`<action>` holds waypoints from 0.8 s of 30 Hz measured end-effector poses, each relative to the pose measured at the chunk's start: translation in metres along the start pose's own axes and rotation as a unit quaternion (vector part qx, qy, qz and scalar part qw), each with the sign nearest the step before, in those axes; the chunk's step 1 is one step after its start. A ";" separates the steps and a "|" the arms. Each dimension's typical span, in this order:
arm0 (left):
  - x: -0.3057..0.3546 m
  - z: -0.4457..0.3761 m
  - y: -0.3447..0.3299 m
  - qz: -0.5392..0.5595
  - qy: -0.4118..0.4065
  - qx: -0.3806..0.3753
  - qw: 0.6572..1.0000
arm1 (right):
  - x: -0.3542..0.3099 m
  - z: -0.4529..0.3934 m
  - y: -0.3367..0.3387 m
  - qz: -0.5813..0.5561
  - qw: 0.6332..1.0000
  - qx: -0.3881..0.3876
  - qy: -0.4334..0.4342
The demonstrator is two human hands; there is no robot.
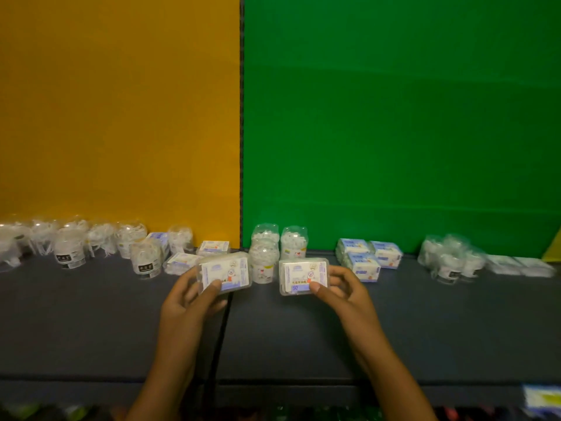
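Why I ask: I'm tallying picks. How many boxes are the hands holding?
2. The left hand grips the left box, the right hand grips the right box, both above the dark shelf. Another hidden behind a palm seems unlikely.

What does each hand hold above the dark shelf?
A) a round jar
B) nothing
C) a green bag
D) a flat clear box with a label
D: the left hand holds the left box and the right hand holds the right box, thumbs on the labels.

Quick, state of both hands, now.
Left hand: holds the left clear labelled box, thumb on its front.
Right hand: holds the right clear labelled box, thumb on its front.
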State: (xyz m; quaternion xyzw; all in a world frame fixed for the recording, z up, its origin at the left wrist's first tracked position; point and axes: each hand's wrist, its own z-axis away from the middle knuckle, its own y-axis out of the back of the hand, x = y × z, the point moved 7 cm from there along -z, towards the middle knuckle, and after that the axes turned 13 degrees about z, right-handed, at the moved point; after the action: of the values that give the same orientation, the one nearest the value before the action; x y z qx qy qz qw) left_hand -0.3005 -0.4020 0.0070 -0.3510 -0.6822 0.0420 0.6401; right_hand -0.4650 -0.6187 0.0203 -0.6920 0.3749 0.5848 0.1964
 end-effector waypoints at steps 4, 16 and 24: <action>-0.011 0.017 -0.049 -0.039 -0.004 -0.033 0.999 | -0.001 0.014 0.055 -0.005 0.999 0.037 -0.002; -0.078 0.103 -0.227 -0.006 0.008 -0.138 0.990 | 0.004 0.082 0.282 0.024 0.980 0.197 -0.002; -0.116 0.126 -0.326 -0.002 0.024 -0.211 0.977 | 0.014 0.091 0.373 0.034 0.965 0.261 -0.004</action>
State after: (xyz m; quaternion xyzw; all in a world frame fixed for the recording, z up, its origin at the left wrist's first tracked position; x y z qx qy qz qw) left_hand -0.5602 -0.6594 0.0517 -0.4780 -0.6608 -0.1126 0.5675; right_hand -0.8042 -0.7975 0.0477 -0.6013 0.5370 0.4761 0.3513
